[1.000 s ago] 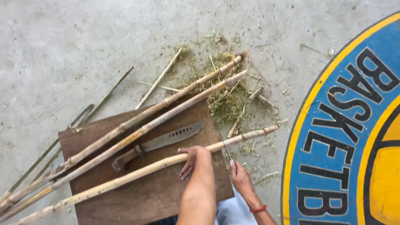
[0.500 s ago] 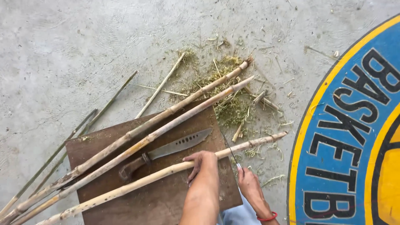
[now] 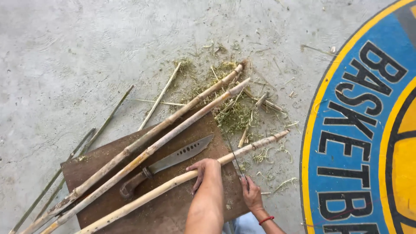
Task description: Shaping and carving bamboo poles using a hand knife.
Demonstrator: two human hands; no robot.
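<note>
A long knife [image 3: 171, 164] with a dark curved handle and a row of holes in its blade lies slantwise on a brown board [image 3: 108, 167]. Two pale stalks [image 3: 151, 145] lie side by side across the board, just above the knife, their far ends reaching into a heap of green shavings [image 3: 234, 117] on the concrete floor [image 3: 65, 52]. Thin green strips [image 3: 93, 134] lie on the floor at the board's left edge, and one thin pale stick [image 3: 159, 97] lies above it. Short cut bits [image 3: 262, 100] are scattered beside the shavings. To the right, the floor bears a painted round emblem [image 3: 368, 130] in blue, yellow and black.
</note>
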